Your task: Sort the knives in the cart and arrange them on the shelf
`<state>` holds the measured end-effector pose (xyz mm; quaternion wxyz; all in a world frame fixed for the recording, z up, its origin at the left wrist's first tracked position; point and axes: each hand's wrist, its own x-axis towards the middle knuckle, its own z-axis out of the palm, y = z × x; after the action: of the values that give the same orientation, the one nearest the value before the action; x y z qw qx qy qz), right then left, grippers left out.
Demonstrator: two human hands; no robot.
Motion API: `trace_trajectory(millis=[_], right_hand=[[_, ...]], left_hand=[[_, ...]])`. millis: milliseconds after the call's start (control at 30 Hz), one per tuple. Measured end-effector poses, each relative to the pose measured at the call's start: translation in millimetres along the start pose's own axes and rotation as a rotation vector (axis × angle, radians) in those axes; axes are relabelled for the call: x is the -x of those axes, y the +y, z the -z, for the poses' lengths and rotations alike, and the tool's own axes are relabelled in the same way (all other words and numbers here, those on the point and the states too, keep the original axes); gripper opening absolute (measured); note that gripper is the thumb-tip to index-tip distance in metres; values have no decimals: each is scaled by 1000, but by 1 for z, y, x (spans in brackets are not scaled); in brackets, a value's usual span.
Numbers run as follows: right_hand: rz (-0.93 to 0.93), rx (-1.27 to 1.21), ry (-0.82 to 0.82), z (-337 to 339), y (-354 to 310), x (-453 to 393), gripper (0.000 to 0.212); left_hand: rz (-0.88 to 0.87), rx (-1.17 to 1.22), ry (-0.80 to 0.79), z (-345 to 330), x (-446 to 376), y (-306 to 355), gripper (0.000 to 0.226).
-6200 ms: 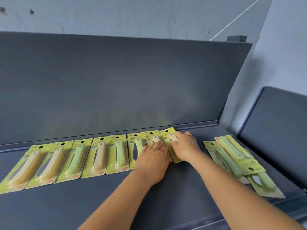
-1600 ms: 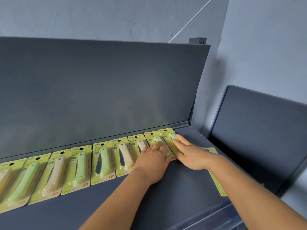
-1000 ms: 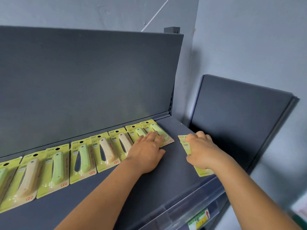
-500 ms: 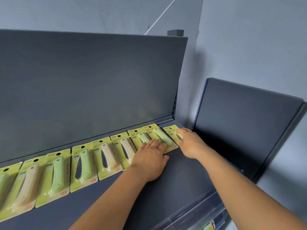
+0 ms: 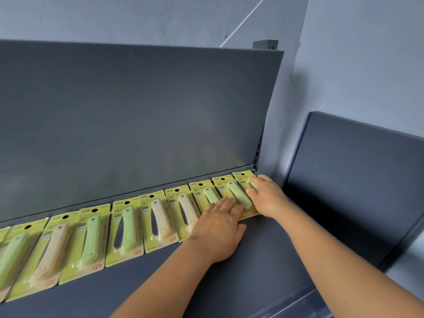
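Observation:
Several yellow-green blister packs of fruit knives, some with green handles and some with cream ones, lie side by side along the back of the dark grey shelf (image 5: 263, 260). My left hand (image 5: 218, 228) lies flat, fingers apart, over the lower ends of a cream-handled pack (image 5: 187, 208) and a green-handled pack (image 5: 210, 195). My right hand (image 5: 267, 198) rests on the rightmost knife pack (image 5: 242, 179) at the row's end, fingers curled over its green handle. A green-handled pack (image 5: 236, 195) lies between my two hands.
The shelf's upright back panel (image 5: 137, 122) rises right behind the row. A second dark panel (image 5: 358, 171) stands lower to the right, past the shelf's end. Behind is a pale wall (image 5: 355, 53). The shelf's front lip (image 5: 298, 301) runs along the bottom.
My right hand took a pack from the loose ones on the shelf's right side and set it at the row's right end. My left hand has stayed flat on the row.

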<state>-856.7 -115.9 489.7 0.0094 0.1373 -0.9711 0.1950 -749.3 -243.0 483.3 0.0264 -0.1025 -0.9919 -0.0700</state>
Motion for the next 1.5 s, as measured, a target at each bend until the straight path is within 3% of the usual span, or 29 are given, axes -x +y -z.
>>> trace_trajectory(millis=[267,433,800,933,1200,1500], right_hand=[[235,178,-152,14,-17,23,50],[225,197,-258,6,-18,27,50],[245,224,-214,5,-25,34,54],[280,202,-165,13,-40,41,54],[514,-44,-19,8,-141,94,44],[753,-133,-43,-52,-314,194,41]], left_hand=[[200,-28,26,8,5,-9,62],[194,-50,-27,3,6,-15,62],[189,-83,6,17,11,-12,61],[221,-71,85,38,27,-18,55],[369,-55,297,75,141,-74,49],[536,-110,367,102,335,-176,42]])
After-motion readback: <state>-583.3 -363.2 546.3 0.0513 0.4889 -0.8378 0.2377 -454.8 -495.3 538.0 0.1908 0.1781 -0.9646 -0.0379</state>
